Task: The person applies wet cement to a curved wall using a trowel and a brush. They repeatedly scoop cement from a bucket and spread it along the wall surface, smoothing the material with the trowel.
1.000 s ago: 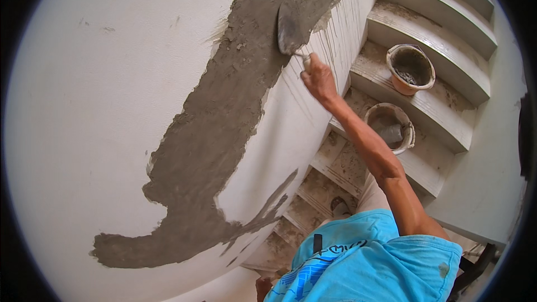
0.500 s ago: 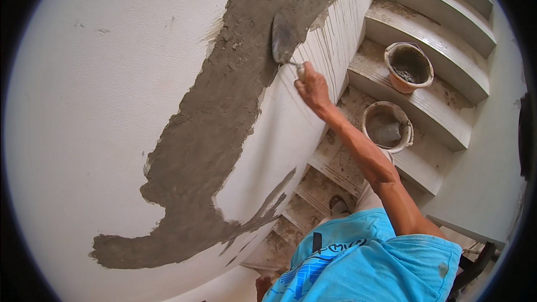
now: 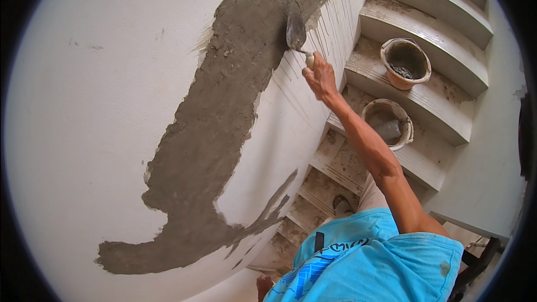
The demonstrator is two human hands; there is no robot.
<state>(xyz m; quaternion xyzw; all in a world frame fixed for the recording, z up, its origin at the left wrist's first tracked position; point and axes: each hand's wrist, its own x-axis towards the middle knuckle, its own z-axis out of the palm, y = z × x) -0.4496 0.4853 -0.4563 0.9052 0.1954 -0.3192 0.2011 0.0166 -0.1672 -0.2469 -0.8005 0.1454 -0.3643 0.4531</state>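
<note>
On wall [image 3: 100,106], right hand [image 3: 320,75] (gripping) trowel [image 3: 295,29]

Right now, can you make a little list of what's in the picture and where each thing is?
Right hand: grips a trowel, blade against the wall
Left hand: not in view
Wall: white, with a long grey mortar patch
Stairs: dusty, to the right
Buckets: an orange bucket on a higher step, a pale bucket one step lower
Shirt: blue

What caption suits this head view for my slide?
Right hand presses a steel trowel against grey wet plaster on a white wall.
</note>
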